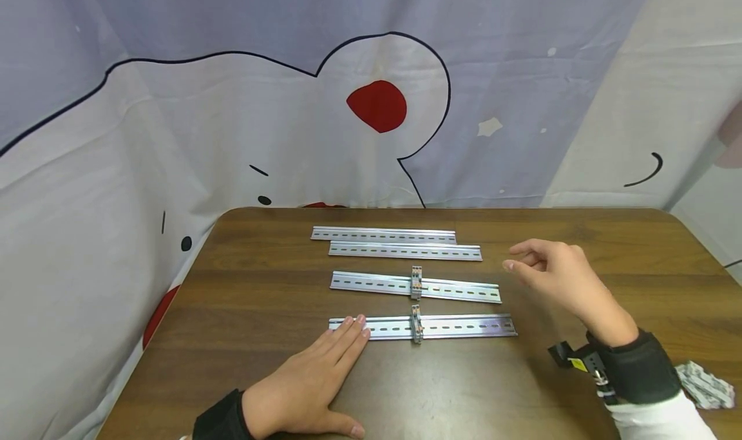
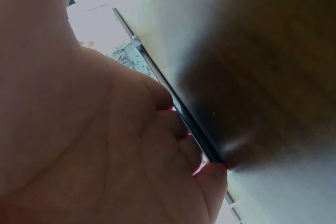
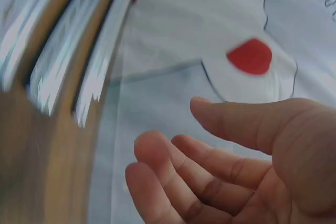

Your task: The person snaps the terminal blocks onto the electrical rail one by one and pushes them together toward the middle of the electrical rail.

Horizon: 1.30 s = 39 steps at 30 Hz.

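My left hand [image 1: 313, 382] lies flat with its fingertips on the left end of the nearest slotted metal DIN rail [image 1: 464, 326]. A small grey terminal block [image 1: 417, 324] is clipped across the middle of that rail. Just behind it lies a second DIN rail [image 1: 464, 290], which also carries a terminal block [image 1: 416, 283]. My right hand [image 1: 559, 276] hovers to the right of the rails, its fingers loosely bent and nothing between them; the right wrist view shows the palm side of this hand [image 3: 226, 166] bare too.
Two plain DIN rails, one [image 1: 406, 251] in front of the other [image 1: 382, 235], lie farther back on the wooden table [image 1: 261, 285]. A crumpled patterned packet [image 1: 704, 385] sits at the right, beside my right sleeve. A printed curtain [image 1: 232, 124] hangs behind the table.
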Each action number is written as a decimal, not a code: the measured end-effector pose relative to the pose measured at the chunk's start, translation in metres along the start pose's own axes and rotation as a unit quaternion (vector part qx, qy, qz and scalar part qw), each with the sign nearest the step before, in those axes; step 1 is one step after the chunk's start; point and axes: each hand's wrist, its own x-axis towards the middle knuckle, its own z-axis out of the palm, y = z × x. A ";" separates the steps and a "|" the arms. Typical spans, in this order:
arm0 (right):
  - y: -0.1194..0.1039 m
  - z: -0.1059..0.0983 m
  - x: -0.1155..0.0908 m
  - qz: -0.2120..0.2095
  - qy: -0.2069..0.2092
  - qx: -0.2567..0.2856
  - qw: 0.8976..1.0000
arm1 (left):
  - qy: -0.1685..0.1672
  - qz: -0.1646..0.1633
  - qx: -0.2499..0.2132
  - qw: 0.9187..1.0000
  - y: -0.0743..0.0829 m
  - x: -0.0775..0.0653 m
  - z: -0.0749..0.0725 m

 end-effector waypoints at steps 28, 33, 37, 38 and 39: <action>0.103 -0.045 -0.005 0.248 -0.153 -0.148 0.945 | 0.004 0.005 0.005 1.000 0.000 0.000 0.000; 0.103 -0.043 -0.005 0.236 -0.136 -0.144 0.951 | 0.000 0.004 0.002 1.000 0.000 0.000 0.000; 0.101 -0.043 -0.006 0.230 -0.120 -0.144 0.955 | 0.000 0.002 -0.001 1.000 0.000 0.000 0.000; 0.100 -0.043 -0.006 0.230 -0.117 -0.146 0.955 | 0.000 0.001 -0.002 1.000 0.000 -0.001 0.000; 0.100 -0.043 -0.006 0.230 -0.115 -0.146 0.955 | -0.001 0.000 -0.003 1.000 0.000 -0.001 0.000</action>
